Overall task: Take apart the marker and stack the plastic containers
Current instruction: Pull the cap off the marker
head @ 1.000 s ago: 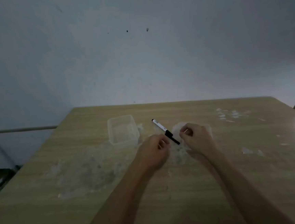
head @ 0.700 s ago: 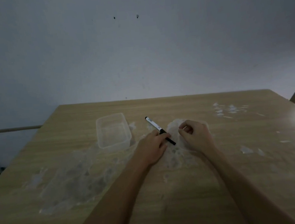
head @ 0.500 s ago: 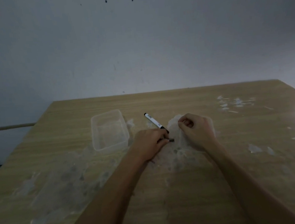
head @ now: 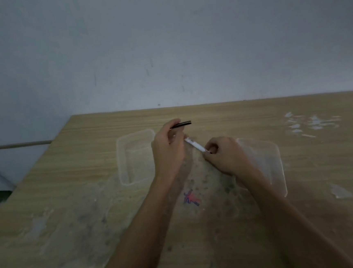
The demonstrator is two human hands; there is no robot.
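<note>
My left hand (head: 168, 151) pinches a slim black marker cap (head: 183, 124), which sticks out to the right above its fingers. The white marker barrel (head: 195, 145) slants from the left hand's fingers down to my right hand (head: 224, 156), which grips its lower end. Cap and barrel are apart. One clear plastic container (head: 133, 137) stands open just left of my left hand. A second clear container (head: 267, 160) lies under and right of my right hand, partly hidden by the wrist.
The wooden table (head: 88, 163) carries grey smudges in the middle, a red and blue scribble (head: 191, 198) between my forearms and white flecks (head: 311, 122) at the back right. A plain wall rises behind the table's far edge.
The black cap has come off the marker and risen in my left hand. My right hand has taken hold of the white barrel. The view has tilted down and closer.
</note>
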